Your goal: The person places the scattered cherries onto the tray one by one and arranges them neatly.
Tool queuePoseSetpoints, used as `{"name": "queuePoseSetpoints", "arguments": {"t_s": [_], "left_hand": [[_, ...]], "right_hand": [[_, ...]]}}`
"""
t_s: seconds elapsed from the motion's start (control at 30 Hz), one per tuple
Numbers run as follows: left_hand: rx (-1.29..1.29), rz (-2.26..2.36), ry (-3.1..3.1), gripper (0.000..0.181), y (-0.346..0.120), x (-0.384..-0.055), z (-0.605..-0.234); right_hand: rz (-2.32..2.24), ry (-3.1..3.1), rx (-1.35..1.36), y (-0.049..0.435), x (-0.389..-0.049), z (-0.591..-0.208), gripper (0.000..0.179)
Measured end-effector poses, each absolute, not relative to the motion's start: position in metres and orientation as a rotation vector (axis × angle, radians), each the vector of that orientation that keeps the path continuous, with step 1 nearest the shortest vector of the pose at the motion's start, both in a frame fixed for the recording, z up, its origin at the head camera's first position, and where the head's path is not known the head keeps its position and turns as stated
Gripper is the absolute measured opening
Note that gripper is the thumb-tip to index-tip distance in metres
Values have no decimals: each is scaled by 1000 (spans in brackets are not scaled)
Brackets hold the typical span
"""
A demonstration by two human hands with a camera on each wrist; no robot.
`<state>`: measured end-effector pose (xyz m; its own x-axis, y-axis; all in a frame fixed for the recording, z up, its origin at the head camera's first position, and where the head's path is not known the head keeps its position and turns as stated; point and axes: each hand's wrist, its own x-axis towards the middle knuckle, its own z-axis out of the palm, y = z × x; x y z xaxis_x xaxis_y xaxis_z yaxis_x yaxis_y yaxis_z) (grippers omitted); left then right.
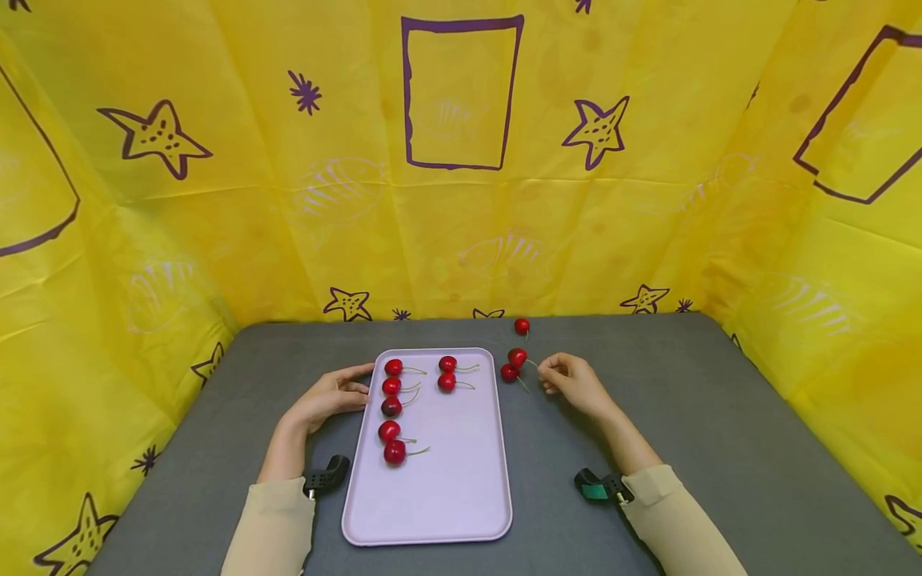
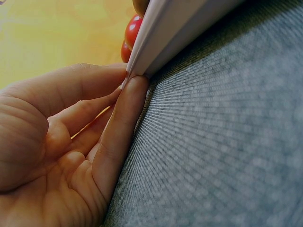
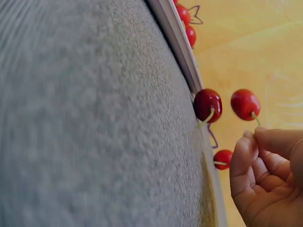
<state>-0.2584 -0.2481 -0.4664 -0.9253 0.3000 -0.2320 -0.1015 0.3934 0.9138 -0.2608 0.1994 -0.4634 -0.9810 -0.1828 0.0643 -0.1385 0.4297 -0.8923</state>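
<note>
A pale lilac tray point(image 1: 432, 488) lies on the table, bearing several red cherries with green stems, such as a cherry point(image 1: 394, 453) in its left column and another cherry point(image 1: 446, 382) in a shorter column to the right. My left hand point(image 1: 333, 398) holds the tray's left rim point(image 2: 147, 42), thumb and fingertips meeting at the edge. Just right of the tray, my right hand point(image 1: 576, 386) pinches the stem of a cherry point(image 3: 245, 104) that hangs off the table. Close by it rests a second loose cherry point(image 1: 510, 373).
One more cherry point(image 1: 522, 326) lies near the table's back edge. Grey cloth point(image 1: 691, 400) covers the table. A yellow curtain point(image 1: 461, 216) with purple drawings surrounds the back and sides. Black wrist cameras point(image 1: 599, 485) sit below each hand.
</note>
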Motion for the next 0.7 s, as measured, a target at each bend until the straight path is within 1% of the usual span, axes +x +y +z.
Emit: {"name": "queuePoseSetpoints", "arguments": {"t_s": [0.23, 0.7], "left_hand": [[128, 1540, 2304, 69, -248, -258, -466], [130, 1540, 2300, 70, -248, -259, -466]], "right_hand": [[-1644, 2560, -316, 186, -259, -456, 20], [-1621, 2481, -446, 160, -255, -451, 21]]}}
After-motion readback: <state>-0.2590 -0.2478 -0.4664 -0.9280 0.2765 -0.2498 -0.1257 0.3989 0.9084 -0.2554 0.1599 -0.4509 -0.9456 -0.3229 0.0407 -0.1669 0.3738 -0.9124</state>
